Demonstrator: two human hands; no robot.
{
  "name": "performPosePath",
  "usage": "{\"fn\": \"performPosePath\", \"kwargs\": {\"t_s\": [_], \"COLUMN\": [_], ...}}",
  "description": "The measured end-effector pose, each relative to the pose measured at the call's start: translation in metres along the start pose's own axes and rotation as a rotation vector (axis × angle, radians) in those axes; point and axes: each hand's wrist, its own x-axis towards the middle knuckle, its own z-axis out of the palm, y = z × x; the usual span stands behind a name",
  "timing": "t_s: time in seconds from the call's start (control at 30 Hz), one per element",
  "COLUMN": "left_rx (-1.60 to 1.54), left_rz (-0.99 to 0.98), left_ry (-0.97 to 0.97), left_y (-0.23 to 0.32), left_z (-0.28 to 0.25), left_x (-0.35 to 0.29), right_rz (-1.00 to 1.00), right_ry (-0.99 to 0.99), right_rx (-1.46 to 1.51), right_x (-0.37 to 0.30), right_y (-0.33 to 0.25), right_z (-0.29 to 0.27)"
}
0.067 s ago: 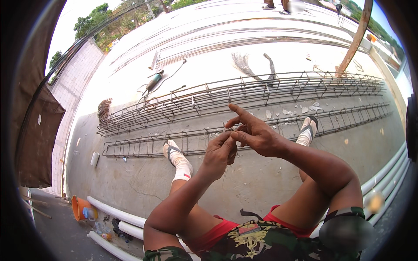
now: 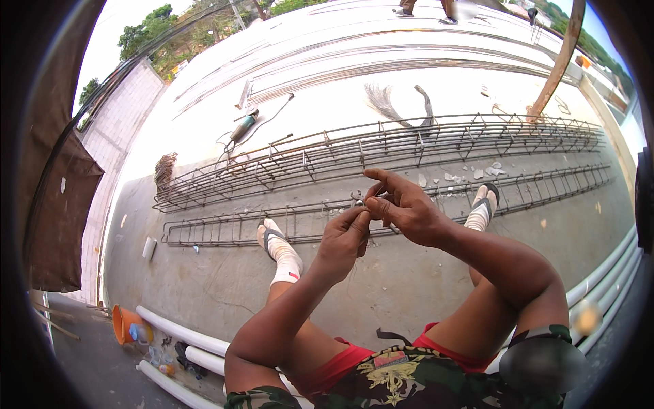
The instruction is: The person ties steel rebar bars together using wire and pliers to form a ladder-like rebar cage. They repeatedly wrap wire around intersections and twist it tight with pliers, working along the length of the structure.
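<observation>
My left hand (image 2: 344, 244) is closed in a pinch, with a small grey metal piece (image 2: 357, 200) sticking up past its fingertips. What kind of piece it is, I cannot make out. My right hand (image 2: 412, 213) meets it there, thumb and bent fingers pressed together at the metal piece while the index finger reaches out above. Both hands are raised over a narrow rebar cage (image 2: 293, 223) lying on the concrete between my feet. Beyond it lies a larger rebar cage (image 2: 320, 155) with stirrups along its length.
A bundle of tie wire (image 2: 424, 102) and an angle grinder (image 2: 244, 127) with its cord lie past the cages. Concrete chips (image 2: 494, 169) are scattered at right. White pipes (image 2: 184, 332) and an orange bucket (image 2: 124, 324) are near me. A wooden post (image 2: 555, 65) leans at far right; a person's legs (image 2: 447, 9) show far off.
My right fingers have shifted slightly down and right, the index finger curling a little. More of the small metal piece now shows between the hands.
</observation>
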Motion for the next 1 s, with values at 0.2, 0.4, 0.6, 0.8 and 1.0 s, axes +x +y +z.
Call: {"fn": "performPosePath", "kwargs": {"t_s": [0.2, 0.4, 0.6, 0.8, 1.0], "left_rx": [0.034, 0.044, 0.128, 0.058, 0.17], "left_rz": [-0.016, 0.007, 0.057, 0.023, -0.024], "left_ry": [0.009, -0.043, 0.104, 0.125, 0.084], "left_y": [0.001, -0.002, -0.004, -0.008, -0.006], "left_z": [-0.001, -0.005, -0.001, -0.002, -0.003], "left_x": [-0.001, -0.005, 0.0, 0.002, -0.004], "right_rz": [0.09, 0.237, 0.276, 0.053, 0.024], "right_ry": [-0.006, -0.077, 0.004, 0.1, 0.027], "right_rx": [0.016, 0.053, 0.156, 0.002, -0.331], "right_x": [0.003, 0.004, -0.003, -0.004, 0.003], "right_y": [-0.003, -0.001, -0.005, -0.001, 0.007], "right_z": [-0.009, -0.019, -0.014, -0.007, -0.017]}}
